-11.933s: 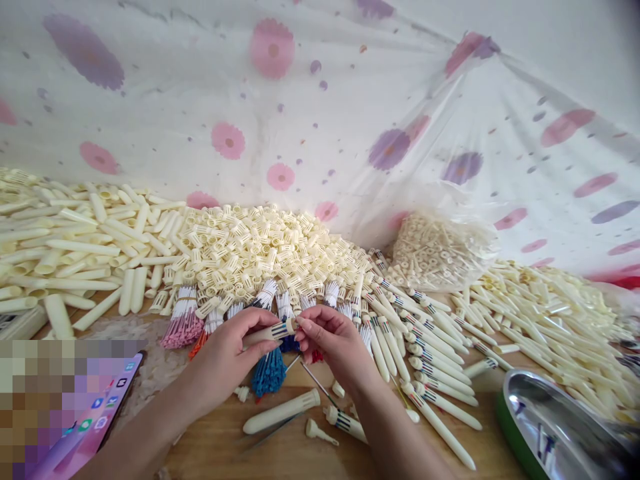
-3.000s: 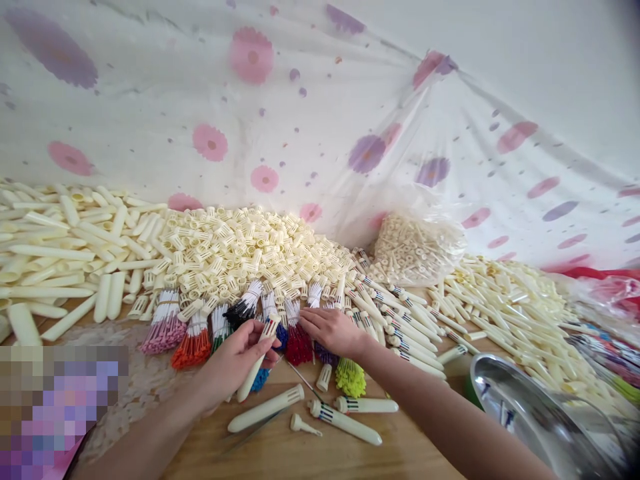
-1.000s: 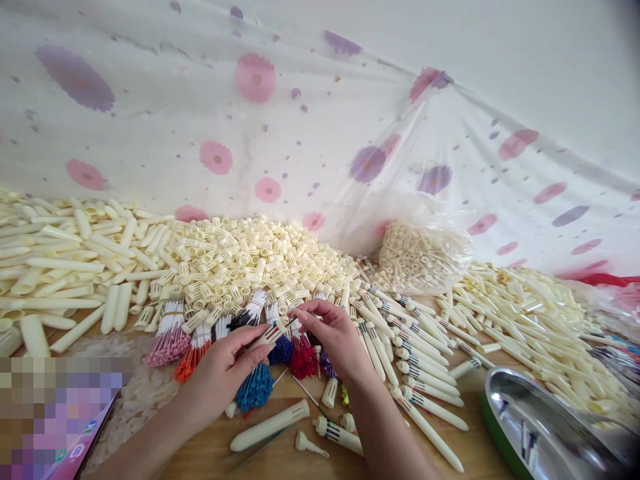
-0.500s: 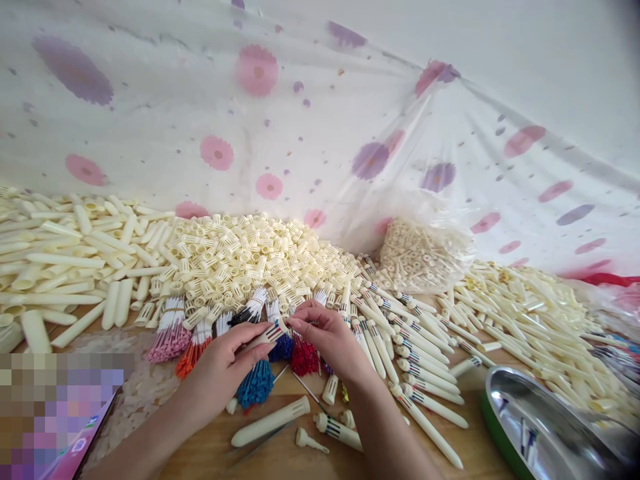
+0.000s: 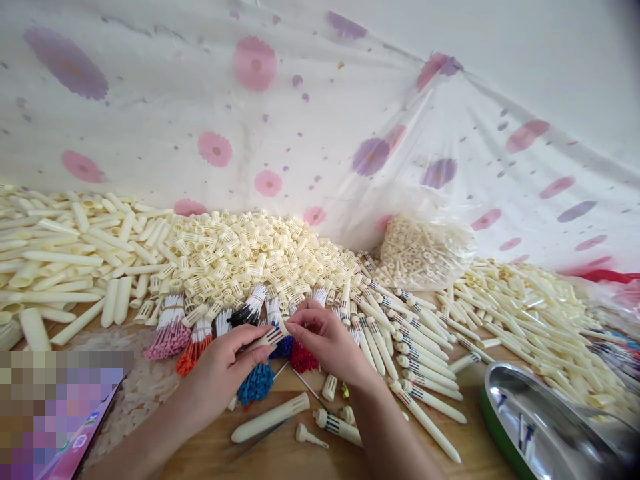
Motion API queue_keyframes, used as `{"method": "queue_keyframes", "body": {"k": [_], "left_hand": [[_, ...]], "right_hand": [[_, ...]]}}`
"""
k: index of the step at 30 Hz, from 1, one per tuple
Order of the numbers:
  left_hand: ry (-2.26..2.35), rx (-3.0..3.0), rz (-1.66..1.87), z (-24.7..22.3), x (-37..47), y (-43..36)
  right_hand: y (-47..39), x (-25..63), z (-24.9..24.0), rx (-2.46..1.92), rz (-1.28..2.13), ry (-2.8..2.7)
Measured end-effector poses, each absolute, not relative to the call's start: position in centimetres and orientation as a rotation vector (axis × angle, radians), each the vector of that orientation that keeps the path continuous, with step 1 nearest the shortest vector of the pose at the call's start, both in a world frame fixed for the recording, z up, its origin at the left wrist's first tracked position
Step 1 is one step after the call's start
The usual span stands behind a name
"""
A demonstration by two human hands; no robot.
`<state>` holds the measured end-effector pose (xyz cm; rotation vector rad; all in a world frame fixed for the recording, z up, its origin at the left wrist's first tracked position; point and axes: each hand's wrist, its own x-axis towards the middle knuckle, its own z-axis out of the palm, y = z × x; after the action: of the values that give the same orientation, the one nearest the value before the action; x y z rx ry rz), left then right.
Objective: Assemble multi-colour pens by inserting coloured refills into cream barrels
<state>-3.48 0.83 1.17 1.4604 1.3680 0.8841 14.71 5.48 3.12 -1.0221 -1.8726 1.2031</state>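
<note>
My left hand (image 5: pixel 223 360) is closed around a cream slotted multicolour pen barrel (image 5: pixel 273 335), its slotted end pointing right. Thumb and fingers of my right hand (image 5: pixel 323 337) are pinched together at that end; what lies between the fingertips is hidden. Bundles of coloured refills lie just beyond and below my hands: pink (image 5: pixel 163 339), orange (image 5: pixel 190 355), blue (image 5: pixel 256 382) and red (image 5: pixel 303 358). Under my wrists, on the wooden table (image 5: pixel 210 460), rest a cream pen tube (image 5: pixel 271 418), a small pointed plug (image 5: pixel 311 436) and a pen part with coloured sliders (image 5: pixel 337 427).
Slotted cream parts (image 5: pixel 250 250) form a heap at the back, beside piled tubes (image 5: pixel 65 257). Right of my hands lie rows of pens (image 5: pixel 425 363), a bag of small parts (image 5: pixel 425 253), and a metal dish (image 5: pixel 545 427) holding several sliders. A phone-like screen (image 5: pixel 85 433) sits front left.
Both hands stay almost in place around the pen barrel. My right fingertips have shifted slightly at its end, and less colour shows in the slots.
</note>
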Motion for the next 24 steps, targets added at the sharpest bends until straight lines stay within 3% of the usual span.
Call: {"method": "queue_keyframes", "body": {"k": [7, 14, 24], "left_hand": [[1.456, 1.523, 0.915, 1.5, -3.5, 0.7], [1.484, 1.475, 0.899, 1.8, -3.4, 0.7], [1.468, 1.334, 0.882, 1.3, -3.6, 1.2]], "right_hand": [[4.6, 15.2, 3.7, -0.974, 1.228, -2.054], [4.6, 14.2, 3.2, -0.962, 1.418, -1.725], [6.0, 18.2, 4.4, -1.130, 1.134, -1.720]]}}
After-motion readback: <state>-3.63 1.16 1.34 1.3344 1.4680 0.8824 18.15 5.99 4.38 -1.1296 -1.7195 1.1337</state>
